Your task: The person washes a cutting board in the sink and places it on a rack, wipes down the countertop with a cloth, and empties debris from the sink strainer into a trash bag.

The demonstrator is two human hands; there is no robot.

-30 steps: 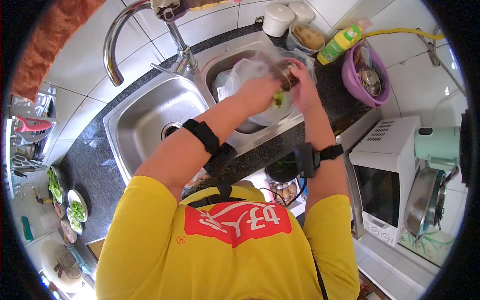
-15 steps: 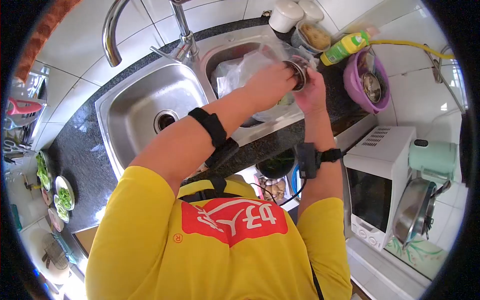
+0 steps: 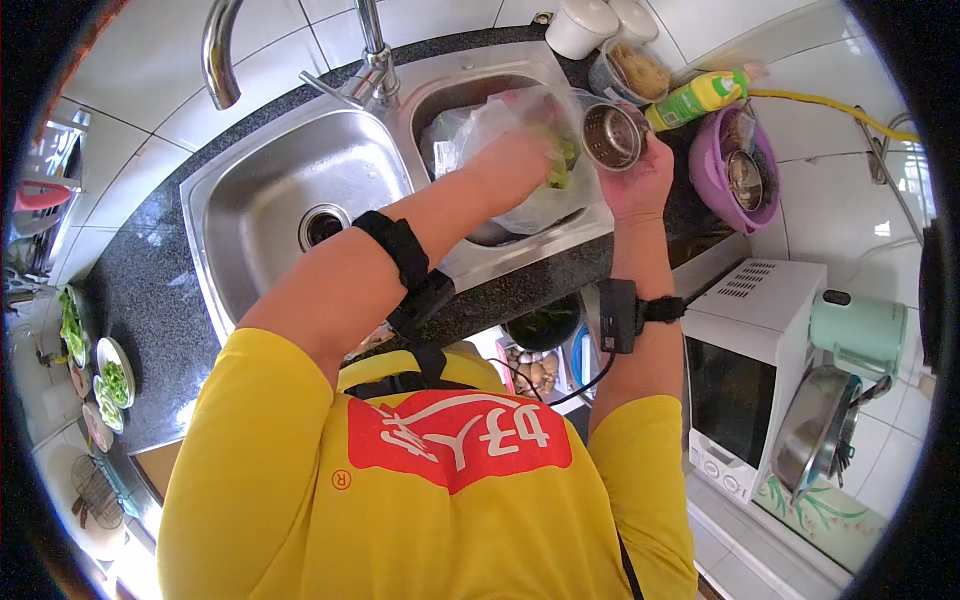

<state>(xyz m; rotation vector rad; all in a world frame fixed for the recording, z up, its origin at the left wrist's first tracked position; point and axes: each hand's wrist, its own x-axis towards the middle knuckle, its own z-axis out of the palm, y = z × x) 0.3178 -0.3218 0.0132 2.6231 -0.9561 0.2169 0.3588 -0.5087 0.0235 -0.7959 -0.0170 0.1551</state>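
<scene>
My right hand (image 3: 638,185) grips a metal sink strainer basket (image 3: 613,138), tilted so that its perforated inside faces me. My left hand (image 3: 522,165) is over the right sink basin (image 3: 450,100), at a clear plastic bag (image 3: 510,115) that lies in it. Motion and the bag blur the left fingers, so their hold cannot be made out. Green leaf scraps (image 3: 562,165) show in the bag just beside those fingers. The strainer is to the right of the bag, near the basin's right edge.
The left basin (image 3: 270,190) has an open drain (image 3: 323,226), with a tap (image 3: 372,70) behind. To the right are a yellow bottle (image 3: 700,98), a purple basin (image 3: 715,170) and a white microwave (image 3: 750,370). Plates of chopped greens (image 3: 115,378) stand at the left.
My left hand has moved from the strainer down and left to the bag. My right hand has shifted slightly right and tilted the strainer, showing its inside.
</scene>
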